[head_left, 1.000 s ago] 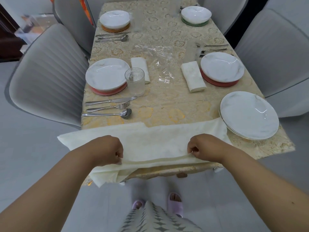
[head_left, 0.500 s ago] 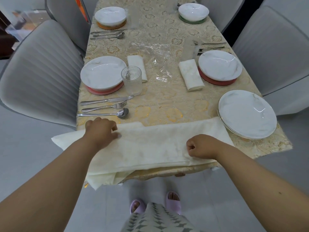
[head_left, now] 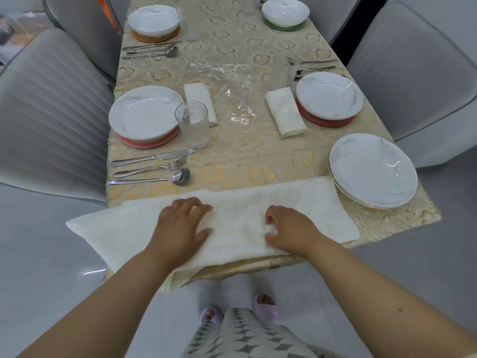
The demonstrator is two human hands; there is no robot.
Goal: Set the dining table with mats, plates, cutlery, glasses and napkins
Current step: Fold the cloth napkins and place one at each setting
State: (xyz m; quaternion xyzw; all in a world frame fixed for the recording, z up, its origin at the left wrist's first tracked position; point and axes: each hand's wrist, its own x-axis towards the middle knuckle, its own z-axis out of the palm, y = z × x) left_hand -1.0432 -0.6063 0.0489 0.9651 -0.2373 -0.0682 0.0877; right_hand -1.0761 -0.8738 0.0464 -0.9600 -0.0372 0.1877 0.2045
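Note:
A cream napkin (head_left: 240,218), folded into a long band, lies across the near edge of the table (head_left: 245,156); its left end overhangs the edge. My left hand (head_left: 183,226) presses flat on its middle with spread fingers. My right hand (head_left: 291,228) has curled fingers and pinches the cloth just right of centre. A stack of white plates (head_left: 373,169) without a mat sits at the near right, touching the napkin's far corner. The left setting has a plate on a red mat (head_left: 144,117), a glass (head_left: 192,122), a folded napkin (head_left: 201,102) and a knife, fork and spoon (head_left: 152,166).
The right setting has a plate on a red mat (head_left: 329,96), a folded napkin (head_left: 285,112), a glass (head_left: 285,69) and cutlery. Two far bowls on mats (head_left: 153,21) (head_left: 285,12). Crumpled clear plastic (head_left: 227,81) lies mid-table. Grey chairs (head_left: 51,120) flank both sides.
My left hand let go of the napkin's near edge, moved up and right, and now lies flat on the cloth. The fold has been laid onto the table. My right hand stayed put.

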